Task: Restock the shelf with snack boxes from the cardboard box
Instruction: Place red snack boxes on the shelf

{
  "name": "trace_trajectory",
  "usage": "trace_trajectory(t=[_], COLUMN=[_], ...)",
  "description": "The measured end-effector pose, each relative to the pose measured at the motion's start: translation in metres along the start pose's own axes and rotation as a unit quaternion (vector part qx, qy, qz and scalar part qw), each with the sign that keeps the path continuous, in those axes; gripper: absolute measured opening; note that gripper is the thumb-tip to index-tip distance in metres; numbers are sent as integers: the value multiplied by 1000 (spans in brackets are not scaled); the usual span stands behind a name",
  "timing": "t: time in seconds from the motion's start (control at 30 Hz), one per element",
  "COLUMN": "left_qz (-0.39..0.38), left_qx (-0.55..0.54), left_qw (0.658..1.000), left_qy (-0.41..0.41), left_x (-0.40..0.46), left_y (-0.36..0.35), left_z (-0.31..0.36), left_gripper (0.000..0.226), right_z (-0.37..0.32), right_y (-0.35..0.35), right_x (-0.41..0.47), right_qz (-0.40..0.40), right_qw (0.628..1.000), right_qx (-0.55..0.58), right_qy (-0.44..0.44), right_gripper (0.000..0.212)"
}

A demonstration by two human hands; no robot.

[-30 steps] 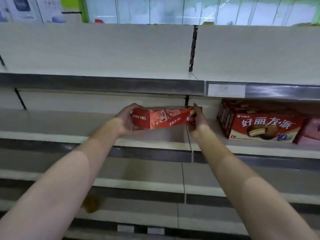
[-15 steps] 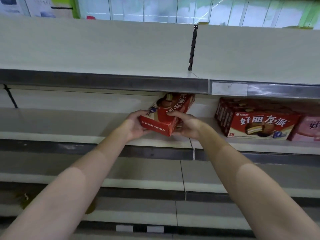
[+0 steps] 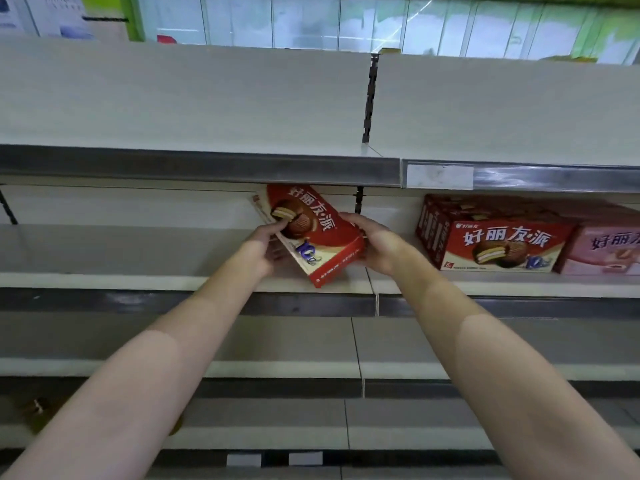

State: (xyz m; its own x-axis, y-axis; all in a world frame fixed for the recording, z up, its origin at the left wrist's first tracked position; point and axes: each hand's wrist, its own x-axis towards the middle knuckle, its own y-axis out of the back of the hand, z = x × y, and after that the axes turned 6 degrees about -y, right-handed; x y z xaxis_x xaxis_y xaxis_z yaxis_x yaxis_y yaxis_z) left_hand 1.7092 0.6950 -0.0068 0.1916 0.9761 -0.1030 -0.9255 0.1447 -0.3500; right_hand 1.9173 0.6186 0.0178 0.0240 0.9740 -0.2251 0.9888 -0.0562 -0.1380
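A red snack box [image 3: 317,225] with a chocolate pie picture hangs tilted over the second shelf [image 3: 138,280], its printed face turned toward me and its top corner under the shelf above. My left hand [image 3: 265,242] grips its left edge, a fingertip lying on the picture. My right hand [image 3: 375,245] holds its right end. A stack of the same red boxes [image 3: 491,237] stands on that shelf to the right. The cardboard box is out of view.
A pink snack box [image 3: 604,249] stands at the right edge beside the red stack. The top shelf [image 3: 207,98] hangs low over the held box. Two lower shelves run below my forearms. A slotted upright [image 3: 369,98] divides the shelf bays.
Both hands have turned the red box from lying flat and sideways to a tilted position with its front face toward me, and moved it slightly right along the shelf.
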Motion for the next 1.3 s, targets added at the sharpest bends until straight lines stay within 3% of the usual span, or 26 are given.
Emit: trace_trajectory(t=[0.07,0.17,0.27,0.37,0.47,0.5,0.57,0.7,0.8,0.9,1.03,1.17,1.3], left_qz=[1,-38,-65,-26,16,5,-42,-161,-207,-227,-184,-164,-170], left_qx=[-32,-54,-58,-31,-17,8,62,137,157,192,242,264,270], left_qw=[999,998,996,998,996,996,994,976,963,950,939,933,937], left_qy=[-17,-14,-10,-42,-89,-92,-83,-56,-71,-99,-163,-183,-143], left_x=[1,0,-2,4,16,14,15,-4,-18,-32,-46,-60,-52], left_y=[-6,-15,-22,-26,-25,-29,-38,-81,-121,-163,-217,-258,-253], left_z=[-1,-9,-12,-5,-1,-1,-8,-25,-42,-58,-80,-98,-120], left_gripper=[15,17,15,20,50,60,56,57,41,47,70,57,56], right_z=[3,9,14,14,14,12,11,9,9,9,5,1,15], right_y=[5,11,23,43,65,72,88,131,168,206,247,274,288], right_x=[3,5,2,-4,-18,-25,-39,-72,-97,-113,-126,-132,-131], right_qz=[39,66,114,149,193,210,246,310,337,373,407,405,372], right_qw=[999,997,991,981,968,962,948,921,916,905,893,899,916], right_qx=[25,41,68,96,104,104,104,118,78,60,61,59,13], right_qy=[5,-5,29,79,123,138,175,203,204,196,184,159,148], right_gripper=[42,66,60,64,59,54,51,70,60,63,59,50,36])
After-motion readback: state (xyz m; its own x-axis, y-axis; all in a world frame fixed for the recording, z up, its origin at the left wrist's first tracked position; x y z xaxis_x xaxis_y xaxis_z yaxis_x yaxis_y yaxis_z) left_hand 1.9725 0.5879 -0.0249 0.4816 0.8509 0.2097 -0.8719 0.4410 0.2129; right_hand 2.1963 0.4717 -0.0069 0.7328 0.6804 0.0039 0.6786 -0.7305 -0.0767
